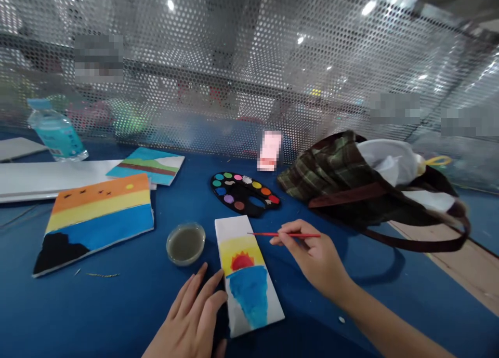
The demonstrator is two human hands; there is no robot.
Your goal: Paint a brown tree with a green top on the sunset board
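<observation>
Along the painted board [249, 290]'s edge, left hand [191, 316] spread, right hand [315, 256] pinching a red paintbrush [284, 235].

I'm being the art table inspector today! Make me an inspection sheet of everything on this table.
surface: blue table top, with a wooden strip showing at the right.
job's things: narrow painted board with a red sun, a yellow band and blue; thin red paintbrush; watercolour palette; round dish of murky water.
clutter: sunset painting with birds; small landscape painting; plastic water bottle; plaid bag; white boards.
grippers: left hand touches the board's edge, fingers spread; right hand pinches the brush.
cables: nothing seen.
surroundings: perforated metal screen behind the table.
</observation>
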